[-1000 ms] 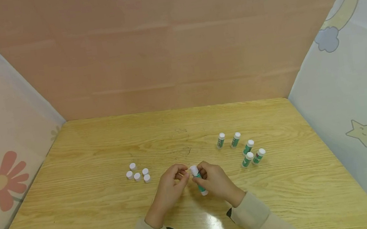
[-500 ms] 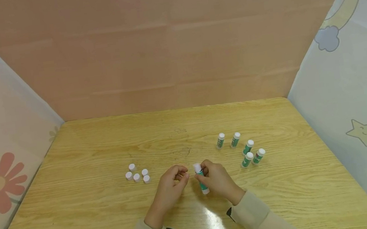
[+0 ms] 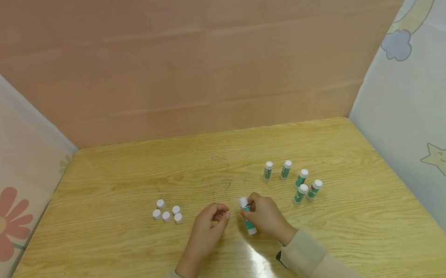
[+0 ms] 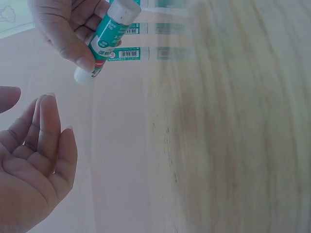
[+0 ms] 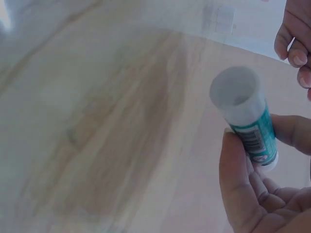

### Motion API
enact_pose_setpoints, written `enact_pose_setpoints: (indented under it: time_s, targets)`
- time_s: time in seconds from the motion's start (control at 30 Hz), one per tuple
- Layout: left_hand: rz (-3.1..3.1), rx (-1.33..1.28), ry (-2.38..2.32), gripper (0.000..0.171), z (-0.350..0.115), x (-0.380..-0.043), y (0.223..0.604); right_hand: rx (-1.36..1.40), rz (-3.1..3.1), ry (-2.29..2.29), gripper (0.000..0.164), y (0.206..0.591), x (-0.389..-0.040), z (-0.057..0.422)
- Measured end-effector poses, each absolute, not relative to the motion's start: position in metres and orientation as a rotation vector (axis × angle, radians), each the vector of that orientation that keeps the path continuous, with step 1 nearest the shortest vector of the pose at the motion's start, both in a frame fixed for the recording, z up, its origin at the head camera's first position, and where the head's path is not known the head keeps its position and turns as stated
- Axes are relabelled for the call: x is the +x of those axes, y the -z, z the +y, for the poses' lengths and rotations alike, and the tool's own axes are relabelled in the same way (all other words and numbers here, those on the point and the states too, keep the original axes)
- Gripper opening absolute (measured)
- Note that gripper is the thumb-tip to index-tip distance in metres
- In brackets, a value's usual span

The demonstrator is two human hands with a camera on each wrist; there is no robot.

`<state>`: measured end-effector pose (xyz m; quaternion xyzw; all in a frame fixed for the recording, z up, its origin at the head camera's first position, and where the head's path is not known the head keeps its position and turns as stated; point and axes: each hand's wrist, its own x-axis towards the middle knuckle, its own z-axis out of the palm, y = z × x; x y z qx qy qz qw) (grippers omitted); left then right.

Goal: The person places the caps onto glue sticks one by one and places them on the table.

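My right hand (image 3: 268,215) grips a green glue stick (image 3: 249,222) with white ends between thumb and fingers, tilted a little above the table. In the right wrist view the hollow white base of the glue stick (image 5: 238,97) faces the camera, and the thumb and fingers pinch its green label. My left hand (image 3: 208,228) hovers to the left, apart from the glue stick. Its fingers are loosely bent and hold nothing, as the left wrist view of this hand (image 4: 39,165) also shows.
Several small white caps (image 3: 166,216) lie grouped on the wooden table (image 3: 117,265) to the left. Several green glue sticks with white tops (image 3: 286,169) stand upright at the right. Printed walls (image 3: 416,99) close in the sides, with a brown backdrop (image 3: 205,66) behind.
The right hand has drawn the glue stick slightly right, away from the left hand, and it now stands more upright. My left hand has barely moved.
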<state>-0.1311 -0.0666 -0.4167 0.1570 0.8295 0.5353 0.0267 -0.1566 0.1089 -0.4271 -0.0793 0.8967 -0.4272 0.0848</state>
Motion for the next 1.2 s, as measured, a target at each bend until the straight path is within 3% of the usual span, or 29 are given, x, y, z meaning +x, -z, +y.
enact_pose_setpoints:
  time_s: [0.3,1.2]
  targets:
    - [2.572,0.481,-1.634,0.026,-0.068,-0.13,0.422,-0.138,2.726,1.178,0.024,0.429,-0.161,0.113]
    - [2.546,0.486,-1.678,0.019,-0.072,-0.129,0.423,-0.06,2.692,1.046,0.02,0.434,-0.172,0.118]
